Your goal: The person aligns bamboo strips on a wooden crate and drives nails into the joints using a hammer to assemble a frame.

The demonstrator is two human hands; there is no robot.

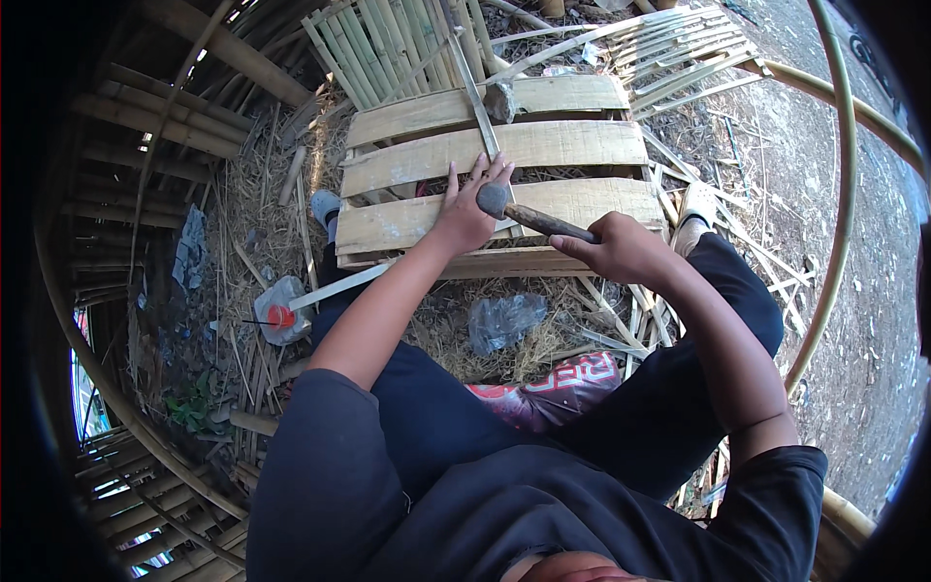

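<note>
Bamboo panel (pixel 504 145): three wide split-bamboo slats lie across the straw-covered ground, just in front of the seated person's knees.
Thin strip (pixel 473 92): a narrow bamboo lath runs over the slats, crossing them toward the far mat of green bamboo (pixel 388 48).
Left hand (pixel 467 209): spread flat, fingers open, pressing on the nearest slat beside the strip's lower end; it grips nothing.
Right hand (pixel 621 247): closed around the wooden handle.
Hammer (pixel 529 213): its metal head sits at the left fingertips, over the nearest slat.
Plastic bottle (pixel 281 312): red-capped, lying in straw, well apart to the left.
</note>
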